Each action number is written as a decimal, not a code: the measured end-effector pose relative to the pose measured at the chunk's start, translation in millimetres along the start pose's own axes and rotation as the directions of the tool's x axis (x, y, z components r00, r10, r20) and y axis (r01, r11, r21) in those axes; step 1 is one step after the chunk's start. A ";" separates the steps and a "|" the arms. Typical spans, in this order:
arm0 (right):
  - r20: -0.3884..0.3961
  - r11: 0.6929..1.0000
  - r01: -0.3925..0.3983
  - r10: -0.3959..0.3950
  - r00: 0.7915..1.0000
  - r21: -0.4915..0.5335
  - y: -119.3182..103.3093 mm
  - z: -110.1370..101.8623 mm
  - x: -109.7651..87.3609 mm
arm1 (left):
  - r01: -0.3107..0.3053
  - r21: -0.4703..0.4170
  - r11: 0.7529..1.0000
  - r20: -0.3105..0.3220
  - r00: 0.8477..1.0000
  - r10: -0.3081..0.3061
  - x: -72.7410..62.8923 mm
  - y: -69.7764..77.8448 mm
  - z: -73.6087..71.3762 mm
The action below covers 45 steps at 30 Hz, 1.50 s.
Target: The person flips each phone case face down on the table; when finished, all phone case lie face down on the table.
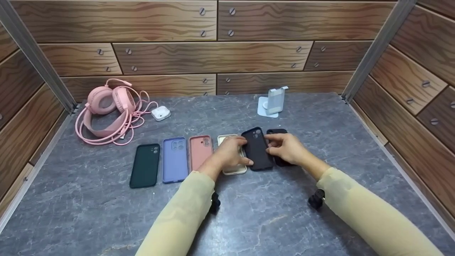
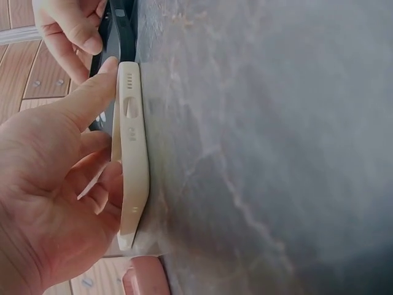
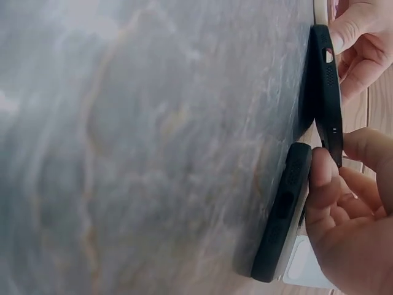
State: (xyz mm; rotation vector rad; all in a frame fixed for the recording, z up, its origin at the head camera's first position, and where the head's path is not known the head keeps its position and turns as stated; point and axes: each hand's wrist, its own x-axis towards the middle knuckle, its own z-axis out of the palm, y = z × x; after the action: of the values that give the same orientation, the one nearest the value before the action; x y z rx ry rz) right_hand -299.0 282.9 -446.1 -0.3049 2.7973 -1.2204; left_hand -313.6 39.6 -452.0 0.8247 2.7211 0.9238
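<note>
Matte black case [image 1: 258, 153], camera cutouts [image 1: 256, 134] showing, lies tilted, right edge pinched by your right hand [image 1: 289, 151], left touched by your left hand [image 1: 229, 151], thumb and forefinger apart, between cream case [image 2: 135, 153] and rightmost case [image 3: 285, 212], both partly hidden.

Phone cases [image 1: 199, 153] in row across worktop [image 1: 249, 220]; headset [image 1: 123, 99] behind row, left; box [image 1: 161, 113] right of headset; stand [image 1: 276, 101] behind row, right.
</note>
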 end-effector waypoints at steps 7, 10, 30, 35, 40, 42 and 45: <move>0.007 0.971 -0.085 0.086 0.996 0.225 -1.0 4.4 2.4 | 0.001 0.026 1.000 0.001 1.000 -0.001 0.3 5.1 -3.1; -0.002 0.954 -0.100 0.105 0.994 0.281 0.8 5.1 1.9 | 0.012 0.000 1.000 -0.041 0.999 -0.012 -0.4 10.1 -2.1; 0.108 0.833 -0.169 0.131 0.985 0.527 -2.7 1.7 -0.1 | 0.098 -0.572 0.815 -0.035 0.989 -0.144 -5.9 27.7 13.3; 0.157 0.802 -0.183 0.113 0.981 0.569 -1.9 1.8 1.6 | 0.099 -0.666 0.740 -0.024 0.988 -0.154 -7.9 25.8 16.3; 0.199 0.758 -0.200 0.094 0.976 0.621 -2.3 1.4 1.5 | 0.096 -0.742 0.663 -0.024 0.985 -0.170 -9.3 25.0 19.5; 0.209 0.741 -0.204 0.088 0.974 0.640 -3.0 1.6 1.5 | 0.092 -0.764 0.638 -0.024 0.985 -0.170 -10.0 25.6 19.8; 0.221 0.722 -0.202 0.070 0.973 0.661 -4.3 2.1 1.6 | 0.074 -0.786 0.614 -0.030 0.987 -0.157 -11.1 27.3 19.4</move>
State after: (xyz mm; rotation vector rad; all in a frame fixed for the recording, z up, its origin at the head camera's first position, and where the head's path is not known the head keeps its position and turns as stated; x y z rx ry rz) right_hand -299.6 278.1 -444.3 -0.1326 1.9769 -1.9425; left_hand -286.0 61.6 -451.4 0.4007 2.0003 1.9358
